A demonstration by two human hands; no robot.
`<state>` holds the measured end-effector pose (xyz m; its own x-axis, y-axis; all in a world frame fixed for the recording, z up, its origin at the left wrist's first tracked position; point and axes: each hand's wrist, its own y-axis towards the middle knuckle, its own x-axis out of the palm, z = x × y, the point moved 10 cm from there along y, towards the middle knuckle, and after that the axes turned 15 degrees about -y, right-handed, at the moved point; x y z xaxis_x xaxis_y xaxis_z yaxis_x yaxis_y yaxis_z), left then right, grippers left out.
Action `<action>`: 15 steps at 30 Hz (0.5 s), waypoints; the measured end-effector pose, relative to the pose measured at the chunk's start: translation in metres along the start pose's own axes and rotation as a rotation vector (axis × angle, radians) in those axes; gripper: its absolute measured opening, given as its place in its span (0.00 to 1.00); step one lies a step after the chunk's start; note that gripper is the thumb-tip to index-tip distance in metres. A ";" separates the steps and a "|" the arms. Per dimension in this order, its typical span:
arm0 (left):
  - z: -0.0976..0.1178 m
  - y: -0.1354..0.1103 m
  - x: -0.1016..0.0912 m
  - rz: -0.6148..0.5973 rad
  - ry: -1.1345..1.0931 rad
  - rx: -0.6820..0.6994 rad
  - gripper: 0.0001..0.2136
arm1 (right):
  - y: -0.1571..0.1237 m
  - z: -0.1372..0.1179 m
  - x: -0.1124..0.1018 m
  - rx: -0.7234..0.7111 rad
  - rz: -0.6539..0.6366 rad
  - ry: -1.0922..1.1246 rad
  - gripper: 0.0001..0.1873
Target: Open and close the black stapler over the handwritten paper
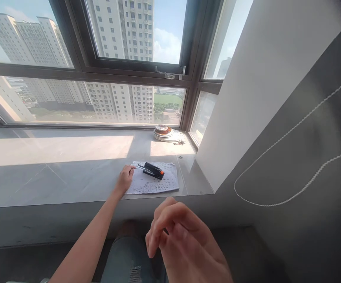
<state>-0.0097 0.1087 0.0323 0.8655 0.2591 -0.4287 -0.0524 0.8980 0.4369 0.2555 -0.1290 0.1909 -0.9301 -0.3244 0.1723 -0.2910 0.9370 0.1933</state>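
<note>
My left hand (125, 179) rests at the left edge of a sheet of paper (170, 184) covered in handwriting, its fingers lying low on the sill. Just right of its fingertips lies a black stapler (153, 171) with an orange mark, its top lifted from its base and a metal strip pointing at my hand. Close to the camera, my right hand (185, 239) is raised in front of the sill. Its fingers are curled towards the thumb; anything between them is hidden. Small grey pieces (180, 157), perhaps staples, lie beyond the paper's right corner.
A stack of round plates or lids (163, 133) stands in the far sill corner, with a small chain-like thing (179, 143) beside it. The stone sill (55, 177) ends at a front edge. A beaded cord (264, 205) hangs at the right; a dark-framed window (114, 76) rises behind.
</note>
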 end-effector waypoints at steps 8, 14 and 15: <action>0.002 0.001 -0.001 0.006 0.007 0.039 0.13 | 0.030 -0.009 0.032 0.171 -0.067 0.468 0.17; 0.001 0.003 -0.002 0.022 0.012 0.044 0.13 | 0.024 -0.017 0.045 0.206 -0.179 0.527 0.20; 0.001 0.003 -0.002 0.022 0.011 0.045 0.13 | 0.024 -0.017 0.046 0.208 -0.192 0.528 0.20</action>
<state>-0.0109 0.1106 0.0355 0.8588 0.2831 -0.4271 -0.0489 0.8750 0.4817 0.2099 -0.1237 0.2201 -0.6343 -0.4614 0.6203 -0.5302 0.8436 0.0852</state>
